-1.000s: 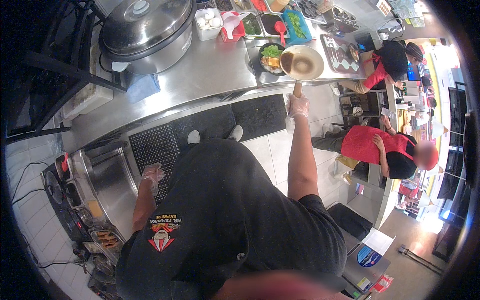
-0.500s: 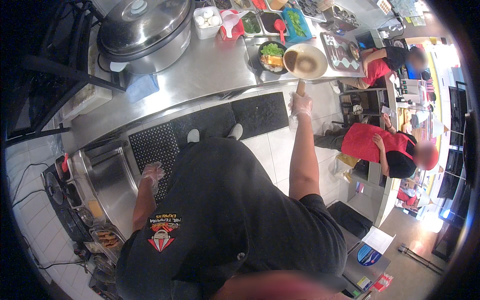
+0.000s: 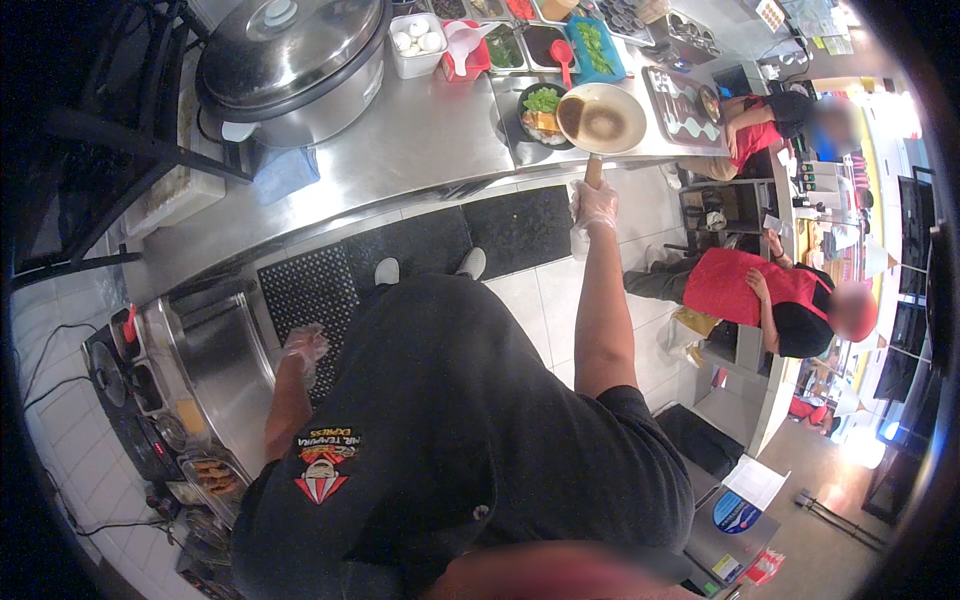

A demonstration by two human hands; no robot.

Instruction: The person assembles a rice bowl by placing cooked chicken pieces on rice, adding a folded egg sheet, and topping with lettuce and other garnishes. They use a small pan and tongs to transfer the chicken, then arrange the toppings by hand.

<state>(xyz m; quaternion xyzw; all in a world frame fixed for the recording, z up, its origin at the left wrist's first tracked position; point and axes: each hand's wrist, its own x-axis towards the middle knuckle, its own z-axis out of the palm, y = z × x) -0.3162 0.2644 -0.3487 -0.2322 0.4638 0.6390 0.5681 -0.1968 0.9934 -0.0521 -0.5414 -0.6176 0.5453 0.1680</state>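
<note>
My right hand [image 3: 597,206], in a clear plastic glove, is closed around the handle of a small light-coloured frying pan [image 3: 618,140]. Dark brown sauce [image 3: 571,117] has gathered at the pan's left side, which overlaps the rim of a black bowl. In that bowl [image 3: 528,133] lie green lettuce [image 3: 543,100] and a yellow-orange piece of food [image 3: 543,121]; the pan hides its right edge. My left hand [image 3: 306,347], gloved too, hangs by my side above the black floor mat, holding nothing, its fingers loosely apart.
Along the steel counter [image 3: 430,140] stand a large cooker [image 3: 310,110], a white tub of eggs [image 3: 418,62], a red tub [image 3: 465,65], a blue tray of greens [image 3: 597,50] and a brown tray [image 3: 680,105]. Two people in red aprons [image 3: 735,287] are at the right.
My right hand has moved the frying pan slightly left, farther over the bowl's edge. More brown sauce shows at the pan's left side. My left hand stays about where it was.
</note>
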